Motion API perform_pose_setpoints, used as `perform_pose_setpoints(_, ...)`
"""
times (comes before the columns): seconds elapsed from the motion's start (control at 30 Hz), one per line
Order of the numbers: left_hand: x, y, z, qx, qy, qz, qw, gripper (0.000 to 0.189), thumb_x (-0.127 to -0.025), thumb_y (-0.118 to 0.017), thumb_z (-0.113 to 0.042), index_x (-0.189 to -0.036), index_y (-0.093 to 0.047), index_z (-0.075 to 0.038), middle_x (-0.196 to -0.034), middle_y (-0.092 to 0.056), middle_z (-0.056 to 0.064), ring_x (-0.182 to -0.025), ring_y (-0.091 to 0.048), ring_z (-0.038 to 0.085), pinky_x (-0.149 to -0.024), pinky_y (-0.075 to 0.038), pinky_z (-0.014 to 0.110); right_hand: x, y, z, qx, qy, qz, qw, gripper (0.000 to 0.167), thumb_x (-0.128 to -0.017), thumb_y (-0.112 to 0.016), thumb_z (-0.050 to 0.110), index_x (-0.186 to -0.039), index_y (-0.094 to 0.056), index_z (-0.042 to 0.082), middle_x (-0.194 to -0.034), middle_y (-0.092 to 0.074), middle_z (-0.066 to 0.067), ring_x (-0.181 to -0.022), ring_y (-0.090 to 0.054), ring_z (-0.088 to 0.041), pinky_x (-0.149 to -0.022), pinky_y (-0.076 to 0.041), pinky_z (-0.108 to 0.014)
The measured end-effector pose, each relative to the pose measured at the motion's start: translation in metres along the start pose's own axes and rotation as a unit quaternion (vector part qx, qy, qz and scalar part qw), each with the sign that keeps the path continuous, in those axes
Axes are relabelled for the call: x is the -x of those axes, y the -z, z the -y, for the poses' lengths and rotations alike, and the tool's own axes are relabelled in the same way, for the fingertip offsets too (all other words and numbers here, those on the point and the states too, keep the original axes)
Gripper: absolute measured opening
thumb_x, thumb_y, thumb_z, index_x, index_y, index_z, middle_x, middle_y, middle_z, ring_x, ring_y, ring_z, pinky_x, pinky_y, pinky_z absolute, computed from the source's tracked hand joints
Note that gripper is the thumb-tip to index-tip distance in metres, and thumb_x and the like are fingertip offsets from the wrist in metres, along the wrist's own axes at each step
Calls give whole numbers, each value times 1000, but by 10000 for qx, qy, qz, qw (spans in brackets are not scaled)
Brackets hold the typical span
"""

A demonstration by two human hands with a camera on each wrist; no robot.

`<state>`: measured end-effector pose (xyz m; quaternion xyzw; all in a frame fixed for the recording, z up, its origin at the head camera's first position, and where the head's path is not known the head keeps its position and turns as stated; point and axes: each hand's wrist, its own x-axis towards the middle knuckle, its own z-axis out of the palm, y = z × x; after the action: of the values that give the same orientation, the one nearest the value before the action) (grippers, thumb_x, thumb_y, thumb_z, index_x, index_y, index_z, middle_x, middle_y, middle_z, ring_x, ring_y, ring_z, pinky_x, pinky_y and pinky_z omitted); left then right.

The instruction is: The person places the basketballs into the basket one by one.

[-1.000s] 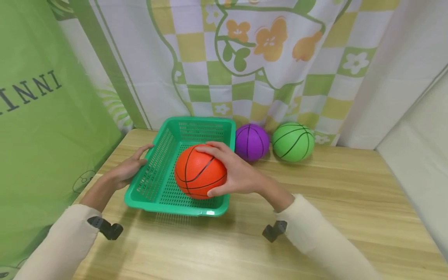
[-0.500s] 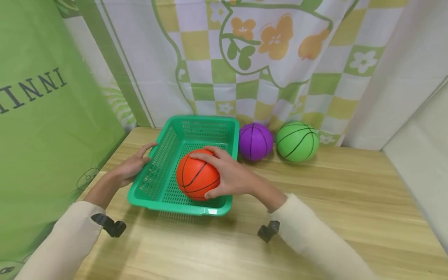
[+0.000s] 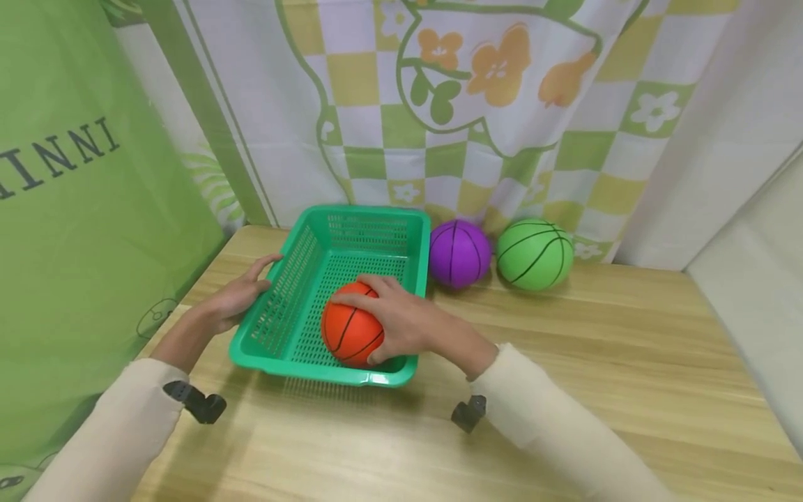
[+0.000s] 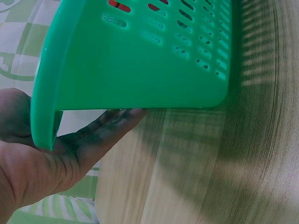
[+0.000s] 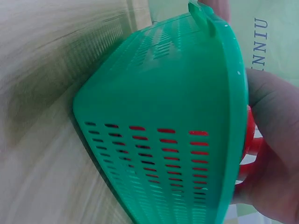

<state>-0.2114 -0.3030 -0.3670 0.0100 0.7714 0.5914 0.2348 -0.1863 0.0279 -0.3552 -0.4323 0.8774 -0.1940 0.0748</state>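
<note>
A small orange-red basketball [image 3: 348, 328] with black lines sits low inside the green plastic basket [image 3: 326, 371], near its front right corner. My right hand [image 3: 404, 321] reaches over the basket's right rim and grips the ball, fingers spread across its top and thumb at its near side. At the left rim, my left hand [image 3: 235, 300] holds the basket. In the left wrist view its fingers [image 4: 110, 135] lie along the outer wall, with the thumb side beyond the rim. Through the slots in the right wrist view, red patches of the ball show.
A purple ball [image 3: 460, 254] stands against the basket's right side, and a green ball [image 3: 534, 254] is right of it. Behind the wooden table [image 3: 596, 362] hangs a patterned curtain [image 3: 464, 104]; a green cloth [image 3: 75, 244] covers the left side.
The right hand has lowered the orange-red ball deeper into the basket, toward its front right. The left hand has stayed at the rim. The whole view has shifted slightly.
</note>
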Motion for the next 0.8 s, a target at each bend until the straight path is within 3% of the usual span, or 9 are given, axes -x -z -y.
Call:
perform_pose_setpoints(0.3,0,0,0,33,39,-3,10000,61,-108,-21,-13,-161,5,-30,-133,-39,35,-105,-61,38,-84,-55,52,-3,-5,0,9,235,161,9996,92,-72,-89,27,-151,-42,36,-157,-25,-13,-138,-29,-36,-89,-53,-44)
perform_pose_setpoints(0.8,-1,-3,-2,-15,108,-36,9999,60,-109,-20,-14,-161,4,-31,-136,-36,34,-109,-58,39,-84,-54,52,2,5,-2,-292,229,663,9971,92,-79,-85,24,-155,-34,36,-160,-17,-11,-142,-21,-33,-95,-50,-46)
